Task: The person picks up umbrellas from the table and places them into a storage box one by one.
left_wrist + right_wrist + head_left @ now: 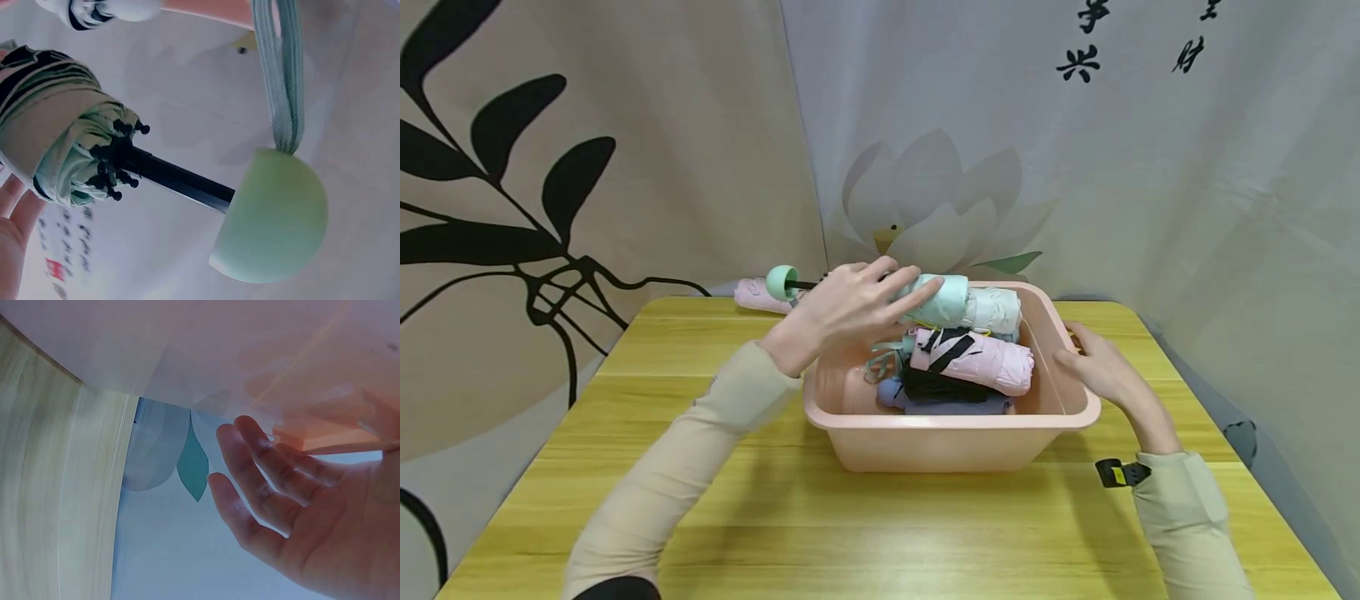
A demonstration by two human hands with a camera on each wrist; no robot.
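Note:
A folded mint-green umbrella, with a half-dome handle (275, 219), black shaft (181, 181) and bunched canopy (69, 137), is held by my left hand (853, 308). In the head view that hand reaches over the left of a pink plastic basin (940, 442), covering part of the umbrella. My right hand (1101, 362) holds the basin's right rim, thumb over the edge and fingers (262, 500) along the outer wall. Inside the basin lie a pink folded umbrella (977, 362) with black marks, a white one (994, 310), and dark and blue ones (955, 407) beneath.
Behind my left forearm, another pink folded umbrella (760, 295) lies at the table's back edge. The yellow wooden table (880, 542) extends around the basin. A printed cloth (940, 100) hangs behind it.

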